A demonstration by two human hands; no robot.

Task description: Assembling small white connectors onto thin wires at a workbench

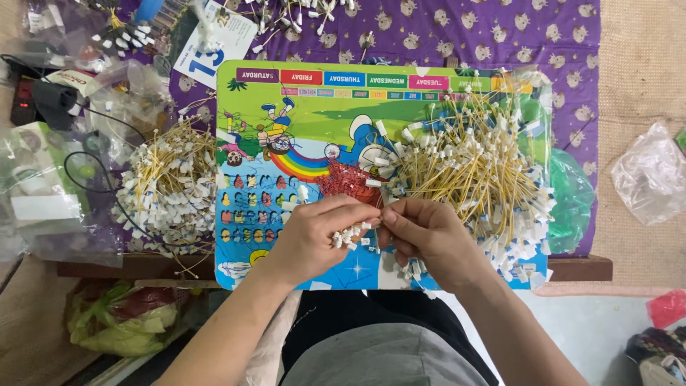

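- Right now my left hand point(314, 232) cups a small clutch of white connector housings point(350, 234), fingers curled around them, thumb and forefinger pressed together at the tips.
- My right hand point(425, 232) meets it fingertip to fingertip; its grip is pinched on what looks like one wire end or one housing (too small for me to tell which), with a few more white pieces tucked under the palm.
- Both hands hover low over the colourful cartoon board point(286, 107) that serves as my bench top, near its front edge.
- Just beyond the right hand lies the loose heap of yellow wires point(471, 168) with white tags, spilling off a clear bag; a small pile of red pieces point(343, 179) sits just beyond the left fingers.
- Well off to the left, a tidier bundle of yellow wires point(168, 189) rests on the purple cloth point(500, 32).
- I judge the step in hand to be mating a wire end with a housing; the next move calls for fine alignment between the two pinches, then a firm push.
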